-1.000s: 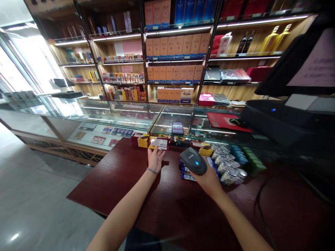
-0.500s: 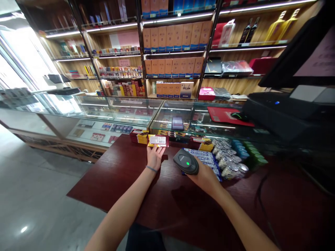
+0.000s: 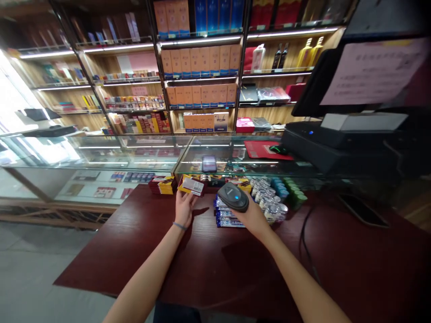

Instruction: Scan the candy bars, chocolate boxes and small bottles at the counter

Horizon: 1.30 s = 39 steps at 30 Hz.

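Note:
My left hand (image 3: 184,209) grips a red-and-yellow packet (image 3: 191,185) from below, its white label and barcode facing me. The packet looks like a chocolate bar or biscuit pack. In my right hand (image 3: 253,216) is a black barcode scanner (image 3: 233,196) with a small blue light on top, its head pointing left towards the packet. Left of the packet lies a stack of similar red-and-yellow packets (image 3: 161,185). More such packets (image 3: 240,181) lie behind the scanner. Blue-and-white wrapped packs (image 3: 229,220) lie under the scanner, partly hidden by it and my right hand.
Several silver-topped cans (image 3: 271,204), blue cans (image 3: 280,188) and green cans (image 3: 295,194) stand right of the packs. A cable (image 3: 303,237) crosses the dark red table (image 3: 134,242). A glass counter (image 3: 144,154) borders the back; a monitor (image 3: 363,76) stands right, above a phone-like black slab (image 3: 363,210).
My view has turned to the right. The packet in my left hand has tilted, its right end lower. The scanner's light has gone from green to blue.

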Available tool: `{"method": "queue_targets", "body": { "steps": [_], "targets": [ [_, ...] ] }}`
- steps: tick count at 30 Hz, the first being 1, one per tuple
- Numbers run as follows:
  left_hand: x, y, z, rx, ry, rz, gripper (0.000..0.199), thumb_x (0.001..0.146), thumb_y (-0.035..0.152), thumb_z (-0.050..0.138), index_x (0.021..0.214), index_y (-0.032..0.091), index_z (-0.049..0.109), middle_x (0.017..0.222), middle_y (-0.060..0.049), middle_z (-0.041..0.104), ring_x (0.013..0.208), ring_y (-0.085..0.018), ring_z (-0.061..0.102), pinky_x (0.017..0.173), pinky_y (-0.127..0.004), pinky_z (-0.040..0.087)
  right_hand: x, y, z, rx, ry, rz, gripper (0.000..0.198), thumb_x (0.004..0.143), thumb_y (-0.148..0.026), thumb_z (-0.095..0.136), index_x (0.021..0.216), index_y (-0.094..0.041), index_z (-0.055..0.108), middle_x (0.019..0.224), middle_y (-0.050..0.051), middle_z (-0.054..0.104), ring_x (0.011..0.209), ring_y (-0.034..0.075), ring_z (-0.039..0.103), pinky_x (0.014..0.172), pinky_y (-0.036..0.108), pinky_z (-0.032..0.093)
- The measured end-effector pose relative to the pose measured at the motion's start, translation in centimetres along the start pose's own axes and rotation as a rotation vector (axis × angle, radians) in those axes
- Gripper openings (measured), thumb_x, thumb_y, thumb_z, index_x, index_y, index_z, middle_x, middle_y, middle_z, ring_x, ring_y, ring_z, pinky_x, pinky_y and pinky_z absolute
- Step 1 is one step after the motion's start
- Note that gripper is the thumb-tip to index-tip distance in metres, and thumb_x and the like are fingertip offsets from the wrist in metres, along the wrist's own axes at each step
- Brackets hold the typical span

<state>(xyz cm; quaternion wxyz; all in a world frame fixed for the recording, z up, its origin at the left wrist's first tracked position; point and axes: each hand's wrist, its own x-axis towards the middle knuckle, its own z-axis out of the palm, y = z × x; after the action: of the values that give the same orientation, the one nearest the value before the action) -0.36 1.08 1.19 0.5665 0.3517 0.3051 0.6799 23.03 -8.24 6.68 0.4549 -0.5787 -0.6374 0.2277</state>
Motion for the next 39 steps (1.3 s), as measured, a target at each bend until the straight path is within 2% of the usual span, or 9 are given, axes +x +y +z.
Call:
{"method": "queue_targets", "body": {
  "steps": [5,8,11,15,19,21,24,33,39],
  "targets": [
    [0.6,0.6,2.2,0.383,-0.099,0.153,0.047,0.084,0.038,0.072,0.122,0.019,0.052,0.115,-0.011,0.072,0.104,-0.023,0.070,0.092,-0.038,0.055,0.8,0.3,-2.6,0.051,0.198,0.012,0.052,0.079,-0.042,0.069,0.127,-0.025,0.057,0.089,0.006,0.076,0.087,0.030,0.073,0.070,0.039,0.056],
    [1.4,0.7,4.0,0.645,-0.175,0.234,0.033,0.090,0.038,0.064,0.115,0.018,0.056,0.106,-0.010,0.075,0.100,-0.023,0.072,0.091,-0.038,0.055,1.1,0.0,-4.3,0.091,0.301,-0.001,0.050,0.079,-0.045,0.070,0.122,-0.023,0.060,0.083,0.005,0.075,0.076,0.028,0.072,0.064,0.036,0.055],
    [1.8,0.6,6.4,0.879,-0.294,0.370,0.023,0.096,0.032,0.056,0.116,0.021,0.061,0.110,-0.007,0.075,0.101,-0.022,0.072,0.090,-0.034,0.054,1.2,-0.1,-5.8,0.126,0.381,0.041,0.046,0.078,-0.049,0.071,0.115,-0.022,0.061,0.075,0.003,0.073,0.060,0.023,0.067,0.056,0.033,0.051],
    [1.9,-0.3,9.7,1.363,-0.425,0.542,0.028,0.099,0.025,0.052,0.125,0.028,0.064,0.110,-0.004,0.076,0.094,-0.021,0.073,0.081,-0.029,0.054,1.2,0.3,-7.6,0.180,0.439,0.076,0.041,0.078,-0.049,0.072,0.107,-0.024,0.058,0.067,0.000,0.069,0.045,0.018,0.057,0.047,0.031,0.046],
    [2.0,-1.8,12.2,1.708,-0.664,0.678,0.036,0.100,0.018,0.049,0.133,0.027,0.060,0.115,-0.008,0.074,0.103,-0.020,0.071,0.084,-0.028,0.053,1.1,0.6,-8.7,0.220,0.480,0.101,0.036,0.078,-0.048,0.072,0.100,-0.025,0.056,0.061,-0.002,0.064,0.042,0.018,0.055,0.044,0.031,0.045],
    [2.0,-2.5,13.1,1.784,-0.755,0.725,0.038,0.099,0.015,0.049,0.134,0.026,0.058,0.118,-0.008,0.073,0.109,-0.020,0.069,0.087,-0.028,0.052,1.0,0.6,-9.1,0.236,0.492,0.111,0.033,0.079,-0.048,0.072,0.097,-0.026,0.055,0.057,-0.004,0.060,0.040,0.018,0.053,0.044,0.030,0.045],
    [2.0,-3.4,14.3,1.862,-0.815,0.722,0.037,0.099,0.016,0.048,0.133,0.027,0.059,0.118,-0.007,0.073,0.111,-0.019,0.068,0.088,-0.027,0.052,1.0,0.5,-9.5,0.284,0.488,0.125,0.031,0.079,-0.048,0.072,0.092,-0.026,0.054,0.053,-0.006,0.055,0.038,0.017,0.050,0.041,0.030,0.042],
    [3.0,-5.9,15.8,1.920,-0.838,0.667,0.036,0.102,0.019,0.045,0.132,0.028,0.061,0.119,-0.009,0.071,0.110,-0.019,0.067,0.087,-0.029,0.052,1.1,0.8,-10.0,0.361,0.520,0.139,0.036,0.075,-0.050,0.075,0.091,-0.025,0.055,0.050,-0.007,0.054,0.036,0.016,0.049,0.038,0.028,0.039],
    [3.3,-6.7,15.5,1.774,-0.832,0.695,0.035,0.097,0.014,0.049,0.125,0.027,0.067,0.115,-0.009,0.072,0.110,-0.023,0.066,0.094,-0.035,0.052,1.1,0.6,-10.1,0.386,0.519,0.130,0.034,0.076,-0.045,0.074,0.096,-0.025,0.054,0.050,-0.007,0.052,0.036,0.016,0.048,0.037,0.029,0.038]
  ]
}}
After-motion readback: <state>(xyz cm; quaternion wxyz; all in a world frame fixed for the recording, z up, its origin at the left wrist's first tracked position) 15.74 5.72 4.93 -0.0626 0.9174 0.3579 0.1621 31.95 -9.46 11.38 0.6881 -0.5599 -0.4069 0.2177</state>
